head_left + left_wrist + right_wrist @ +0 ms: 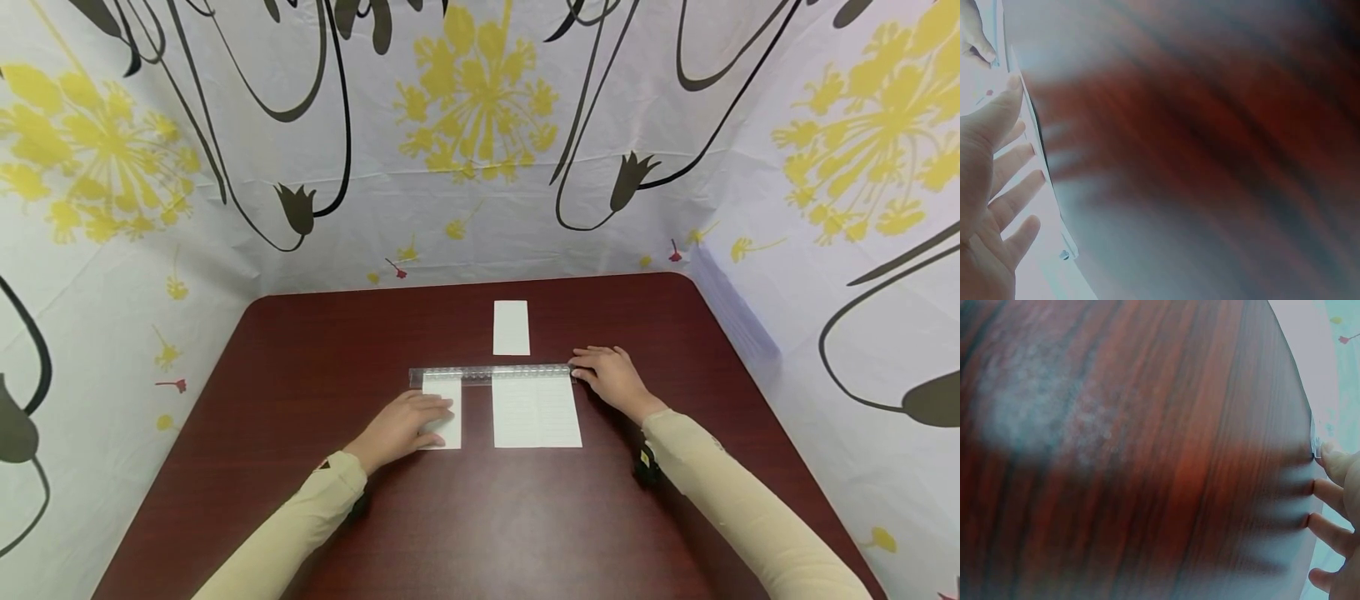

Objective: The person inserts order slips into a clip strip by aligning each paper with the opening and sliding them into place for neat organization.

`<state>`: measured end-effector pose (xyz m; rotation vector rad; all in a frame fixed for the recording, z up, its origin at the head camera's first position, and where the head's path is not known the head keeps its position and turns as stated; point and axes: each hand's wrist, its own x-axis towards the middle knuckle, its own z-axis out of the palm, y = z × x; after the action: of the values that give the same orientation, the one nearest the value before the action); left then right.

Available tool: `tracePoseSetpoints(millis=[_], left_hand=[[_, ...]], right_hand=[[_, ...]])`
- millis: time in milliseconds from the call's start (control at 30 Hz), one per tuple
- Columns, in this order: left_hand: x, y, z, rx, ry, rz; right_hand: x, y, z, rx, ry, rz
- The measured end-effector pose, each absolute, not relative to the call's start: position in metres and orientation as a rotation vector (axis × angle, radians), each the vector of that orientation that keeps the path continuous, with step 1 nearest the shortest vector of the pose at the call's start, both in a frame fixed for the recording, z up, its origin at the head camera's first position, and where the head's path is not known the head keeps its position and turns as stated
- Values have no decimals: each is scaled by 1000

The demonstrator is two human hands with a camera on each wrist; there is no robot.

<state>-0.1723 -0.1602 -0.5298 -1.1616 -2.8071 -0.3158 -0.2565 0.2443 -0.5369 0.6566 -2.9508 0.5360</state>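
A clear ruler (480, 375) lies crosswise along the top edges of two white papers. My left hand (401, 423) rests palm-down on the narrow left paper (450, 425), its fingers fairly straight. In the left wrist view, that hand (997, 194) shows spread fingers at the paper's edge. At the ruler's right end, my right hand (611, 379) touches it with the thumb side. The right wrist view shows the thumb (1335, 464) against the ruler's tip (1317, 447), the other fingers spread on the table. A wider lined paper (536, 412) sits beneath the ruler's right part.
A small blank white card (512, 327) lies beyond the ruler on the dark red-brown wooden table (360, 333). Patterned white cloth (480, 225) hangs around the back and sides. A dark wrist band (647, 462) shows under the right sleeve.
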Motion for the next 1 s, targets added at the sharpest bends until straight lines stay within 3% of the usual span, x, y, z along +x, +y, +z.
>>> tracePoseSetpoints(millis=[1000], left_hand=[[-177, -151, -530, -1200, -2787, -272]], right_hand=[[-257, 246, -539, 663, -2943, 518]])
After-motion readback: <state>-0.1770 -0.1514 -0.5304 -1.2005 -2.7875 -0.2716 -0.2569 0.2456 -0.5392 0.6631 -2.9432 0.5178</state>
